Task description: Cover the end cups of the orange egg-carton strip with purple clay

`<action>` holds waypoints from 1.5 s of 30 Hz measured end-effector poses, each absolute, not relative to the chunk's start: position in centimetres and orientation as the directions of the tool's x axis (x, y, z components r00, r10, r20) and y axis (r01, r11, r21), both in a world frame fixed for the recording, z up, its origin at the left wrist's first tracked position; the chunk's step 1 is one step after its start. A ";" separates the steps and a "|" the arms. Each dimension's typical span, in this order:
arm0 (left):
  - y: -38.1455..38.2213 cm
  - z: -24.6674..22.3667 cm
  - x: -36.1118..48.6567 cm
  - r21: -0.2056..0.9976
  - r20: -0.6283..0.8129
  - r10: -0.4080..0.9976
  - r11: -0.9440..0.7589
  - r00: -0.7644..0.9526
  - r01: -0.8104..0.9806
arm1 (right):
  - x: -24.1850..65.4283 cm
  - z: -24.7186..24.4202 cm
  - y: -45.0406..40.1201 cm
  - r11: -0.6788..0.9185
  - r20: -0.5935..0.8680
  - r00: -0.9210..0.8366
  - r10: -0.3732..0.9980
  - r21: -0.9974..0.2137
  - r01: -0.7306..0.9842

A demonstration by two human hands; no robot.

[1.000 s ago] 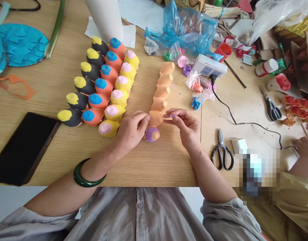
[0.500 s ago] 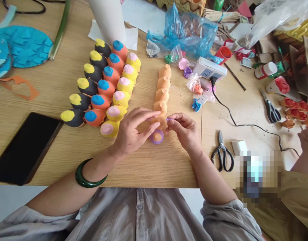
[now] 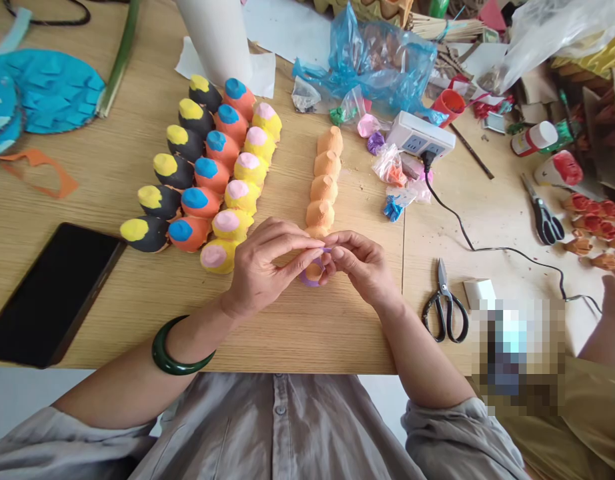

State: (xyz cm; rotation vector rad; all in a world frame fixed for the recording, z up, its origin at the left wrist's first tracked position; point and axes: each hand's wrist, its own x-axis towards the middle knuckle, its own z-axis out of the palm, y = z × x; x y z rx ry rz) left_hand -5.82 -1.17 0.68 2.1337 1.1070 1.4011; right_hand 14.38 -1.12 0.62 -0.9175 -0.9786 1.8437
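Observation:
Over the near end of a strip of peach-coloured egg-carton cups (image 3: pixel 323 189), my two hands meet at the fingertips. A thin purple piece of modelling clay (image 3: pixel 327 249) is pinched between them. My left hand (image 3: pixel 270 260) closes on its left end with thumb and fingers; my right hand (image 3: pixel 362 267) holds the other end. Just below the fingers, the nearest cup carries a purple clay ring (image 3: pixel 307 279) around its peach tip, partly hidden by my fingers. To the left stand painted rows of cups: black with yellow tips (image 3: pixel 160 202), orange with blue (image 3: pixel 202 202), yellow with pink (image 3: pixel 235 223).
A phone (image 3: pixel 52 293) lies at the left. Scissors (image 3: pixel 443 303) and a white block (image 3: pixel 479 293) sit at right. Bagged clay (image 3: pixel 393 208) surrounds a power strip (image 3: pixel 420 135), whose cord crosses the table. Another person's arm (image 3: pixel 610 313) is at the right edge.
My right hand has moved left to meet my left hand, which has closed its fingers. The purple clay, earlier only in the right fingertips, is now between both hands.

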 end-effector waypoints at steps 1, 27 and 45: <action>-1.2 0.7 -5.8 0.657 0.606 0.770 -0.626 0.201 0.420 | 14.4 0.7 -1.1 -0.347 -0.211 -0.391 0.896 -0.881 -0.321; -1.4 0.5 -5.7 0.729 0.561 0.796 -0.604 0.226 0.320 | 14.3 1.5 -1.4 -0.400 -0.265 -0.471 0.841 -0.892 -0.213; -1.5 0.7 -5.7 0.795 0.480 0.855 -0.519 0.198 0.315 | 14.2 1.9 -1.4 -0.310 -0.240 -0.335 0.911 -0.935 -0.173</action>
